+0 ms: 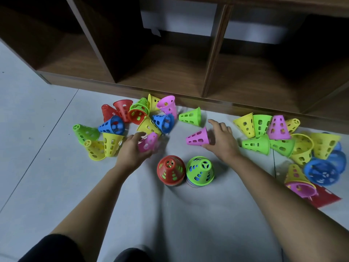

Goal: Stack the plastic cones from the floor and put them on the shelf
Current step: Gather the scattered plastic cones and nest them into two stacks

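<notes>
Several perforated plastic cones in red, green, yellow, blue and pink lie scattered on the pale floor. My left hand [132, 150] grips a pink cone [148, 141], blurred, at the edge of the left heap. My right hand [220, 138] rests against the wide end of another pink cone [198, 138] lying on its side, thumb under it and fingers spread above. Two upright stacks stand between my arms: one topped by a red cone [171, 170], the other by a green cone [200, 171]. The brown wooden shelf [170, 72] stands behind the cones.
A lone green cone [190, 115] lies near the shelf base. A heap of cones [294, 144] spreads at the right, over a red sheet [326, 197]. The shelf's compartments are open and dark. My knee shows at the bottom edge.
</notes>
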